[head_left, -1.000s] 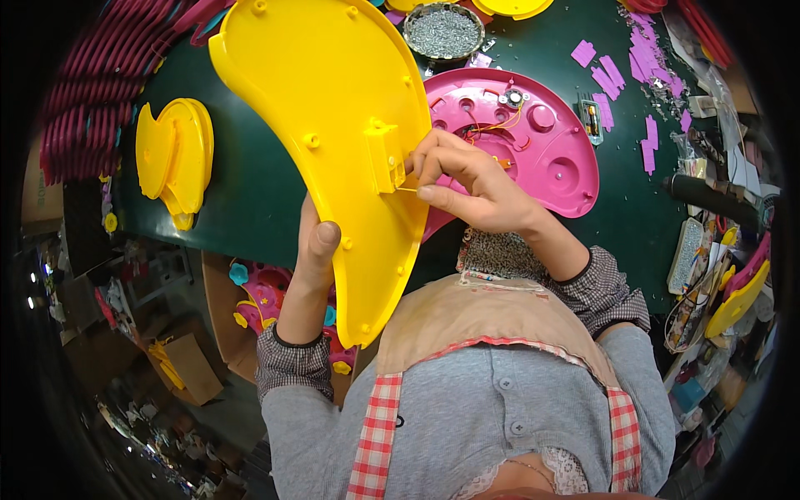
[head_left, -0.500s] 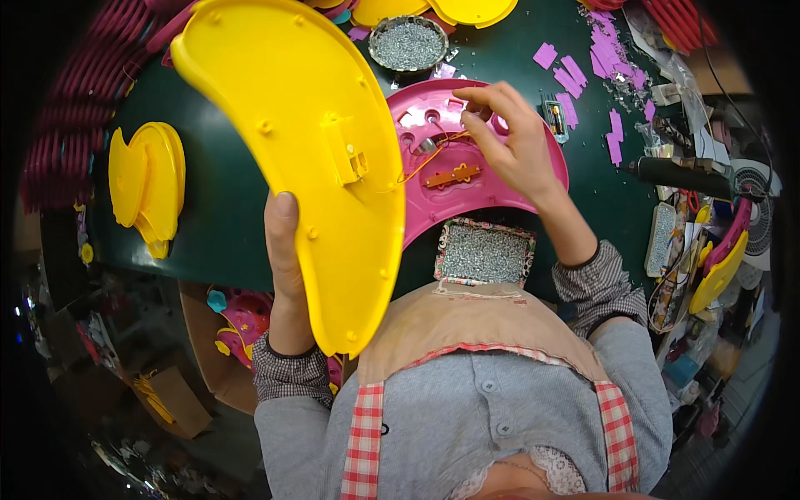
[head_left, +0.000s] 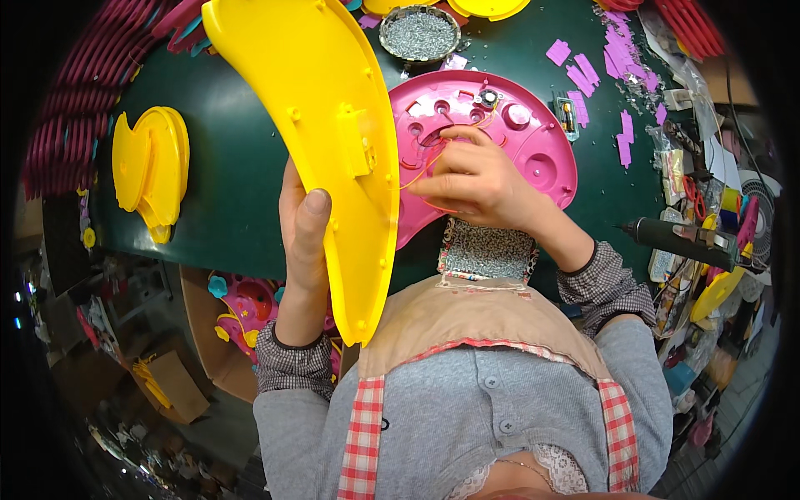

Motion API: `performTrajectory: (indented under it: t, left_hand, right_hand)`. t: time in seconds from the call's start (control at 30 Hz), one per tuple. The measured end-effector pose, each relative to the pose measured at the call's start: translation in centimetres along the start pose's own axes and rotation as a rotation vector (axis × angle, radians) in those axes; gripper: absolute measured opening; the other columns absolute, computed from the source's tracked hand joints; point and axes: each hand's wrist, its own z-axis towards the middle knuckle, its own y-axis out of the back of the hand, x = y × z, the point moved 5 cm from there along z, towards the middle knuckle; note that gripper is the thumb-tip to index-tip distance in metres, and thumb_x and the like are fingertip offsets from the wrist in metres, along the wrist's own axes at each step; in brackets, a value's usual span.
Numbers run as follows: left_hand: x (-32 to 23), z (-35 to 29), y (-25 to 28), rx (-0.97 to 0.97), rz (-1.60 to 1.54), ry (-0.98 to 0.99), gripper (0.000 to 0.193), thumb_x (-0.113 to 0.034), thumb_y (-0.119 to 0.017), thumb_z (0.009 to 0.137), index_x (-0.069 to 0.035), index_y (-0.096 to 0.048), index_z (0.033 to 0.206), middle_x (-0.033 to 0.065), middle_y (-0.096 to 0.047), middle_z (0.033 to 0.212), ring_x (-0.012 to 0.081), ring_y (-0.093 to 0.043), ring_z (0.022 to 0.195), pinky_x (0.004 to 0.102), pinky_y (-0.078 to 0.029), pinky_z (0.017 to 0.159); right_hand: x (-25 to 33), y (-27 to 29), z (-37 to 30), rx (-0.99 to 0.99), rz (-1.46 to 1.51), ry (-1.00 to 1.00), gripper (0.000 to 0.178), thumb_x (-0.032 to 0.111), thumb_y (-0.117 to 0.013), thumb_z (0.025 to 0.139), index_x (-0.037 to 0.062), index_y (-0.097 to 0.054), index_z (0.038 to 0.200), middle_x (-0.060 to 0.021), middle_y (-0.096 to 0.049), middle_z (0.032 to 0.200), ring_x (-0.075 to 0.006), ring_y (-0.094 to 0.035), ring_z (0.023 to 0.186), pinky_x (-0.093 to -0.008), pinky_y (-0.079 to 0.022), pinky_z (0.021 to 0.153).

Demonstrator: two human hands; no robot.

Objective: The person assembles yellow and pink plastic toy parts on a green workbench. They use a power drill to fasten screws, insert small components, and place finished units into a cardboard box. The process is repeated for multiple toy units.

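Note:
My left hand grips the lower left edge of a large curved yellow plastic shell, thumb on its inner face. The shell is held up and tilted, and a small box-like mount shows on its inside. Beside it, a pink curved plastic shell lies on the table with its moulded inner side up. My right hand is over its middle, fingers curled in among thin orange wires. What these fingers hold is hidden. Near the pink shell's far rim sits a small round part with wires on it.
A round dish of screws stands beyond the shells; a rectangular screw tray lies close to my apron. More yellow shells rest at left. On the right are purple pieces, a small battery-like part and a dark power driver.
My right hand has come nearer and left from the pink shell's far side, its fingers curling over the orange board. The round part now shows. The yellow shell has turned more edge-on.

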Motion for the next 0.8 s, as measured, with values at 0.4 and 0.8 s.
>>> performTrajectory:
  t: [0.4,0.8]
  left_hand:
    - [0.0,-0.3,0.1,-0.005,-0.078,0.04,0.084,-0.059,-0.066,0.093,-0.001,-0.038,0.146,0.0179,-0.058,0.134,0.0253,-0.067,0.115,0.0378,-0.056,0.098]
    - [-1.2,0.2,-0.3,0.015,0.078,-0.039,0.086,-0.057,-0.069,0.09,0.001,-0.039,0.147,0.0167,-0.058,0.136,0.0253,-0.062,0.124,0.0377,-0.051,0.106]
  right_hand:
    - [0.0,0.4,2.6,-0.262,1.01,-0.576,0.019,0.012,-0.066,0.101,-0.0033,-0.076,0.105,-0.0057,-0.07,0.09,-0.0114,-0.065,0.086,-0.0272,-0.053,0.077]
    - [-1.0,-0.6,4.9,-0.052,0.142,-0.361,0.015,0.009,-0.065,0.085,-0.0026,-0.073,0.09,-0.0114,-0.07,0.08,-0.0215,-0.065,0.069,-0.0339,-0.051,0.063]
